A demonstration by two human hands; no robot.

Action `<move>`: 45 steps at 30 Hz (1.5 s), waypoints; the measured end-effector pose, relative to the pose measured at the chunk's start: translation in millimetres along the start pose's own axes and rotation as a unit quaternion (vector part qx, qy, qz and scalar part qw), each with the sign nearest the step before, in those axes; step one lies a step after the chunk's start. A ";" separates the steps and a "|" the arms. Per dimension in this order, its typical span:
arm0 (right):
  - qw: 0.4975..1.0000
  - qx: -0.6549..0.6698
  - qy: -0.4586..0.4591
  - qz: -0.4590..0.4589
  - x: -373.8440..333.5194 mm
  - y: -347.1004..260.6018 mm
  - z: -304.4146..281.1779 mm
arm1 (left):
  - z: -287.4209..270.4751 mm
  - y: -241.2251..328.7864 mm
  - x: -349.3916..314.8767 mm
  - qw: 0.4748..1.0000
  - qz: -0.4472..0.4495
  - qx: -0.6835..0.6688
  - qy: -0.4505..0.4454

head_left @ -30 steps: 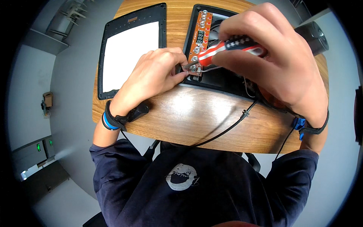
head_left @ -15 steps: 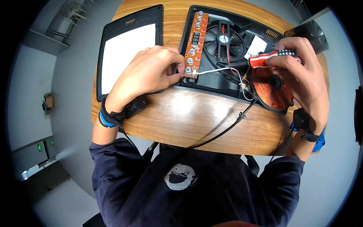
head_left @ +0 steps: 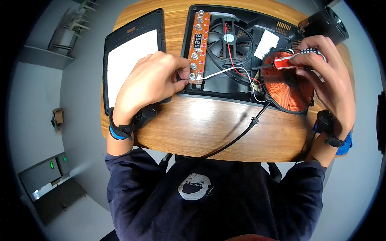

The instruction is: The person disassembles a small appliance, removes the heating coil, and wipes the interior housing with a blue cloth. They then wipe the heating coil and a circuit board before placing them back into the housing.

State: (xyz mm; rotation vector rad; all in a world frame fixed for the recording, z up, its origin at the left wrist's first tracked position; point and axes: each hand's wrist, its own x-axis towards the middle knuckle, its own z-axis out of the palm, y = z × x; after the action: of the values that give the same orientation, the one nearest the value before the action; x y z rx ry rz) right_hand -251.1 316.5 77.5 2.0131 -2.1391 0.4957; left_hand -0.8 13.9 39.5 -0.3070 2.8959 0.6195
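Note:
At the lower left corner of an orange circuit board (head_left: 196,40) my left hand (head_left: 157,78) is closed, thumb and fingertips drawn together. What they pinch, if anything, is hidden. The board, with a small display and coil springs, lies along the left side of an open black appliance casing (head_left: 237,86). My right hand (head_left: 327,66) grips a screwdriver (head_left: 283,62) with a red, white and black handle, held nearly level above a copper coil (head_left: 287,90). Its dark shaft points left toward the casing. A white cable (head_left: 219,73) runs from the board's lower end.
A black fan (head_left: 235,40) with red wires sits in the casing beside a white finned block (head_left: 267,44). Left lies a black-framed panel (head_left: 132,52) with a white surface. A black cylinder (head_left: 325,26) stands at back right. A thick black cord (head_left: 237,134) crosses the front edge.
The screwdriver has moved slightly right, and its shaft now shows over the coil. My left hand stays at the board's corner. The whole view has shifted a little.

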 end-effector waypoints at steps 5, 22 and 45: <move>1.000 -0.005 0.000 -0.002 -4.7 4.8 1.0 | 4.6 3.6 -4.2 0.999 0.004 0.031 0.025; 0.999 0.028 -0.031 -0.002 3.7 5.2 14.6 | 5.1 6.5 -7.8 0.995 0.059 0.074 0.036; 0.980 0.089 -0.154 0.088 -10.9 16.1 18.7 | -4.1 2.6 -3.0 0.996 0.063 0.035 0.053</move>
State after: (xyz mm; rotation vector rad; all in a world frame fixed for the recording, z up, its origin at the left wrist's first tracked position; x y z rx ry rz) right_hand -264.2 320.9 54.3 2.1227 -2.5565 0.4384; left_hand 1.0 15.0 44.9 -0.1532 3.0487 0.5343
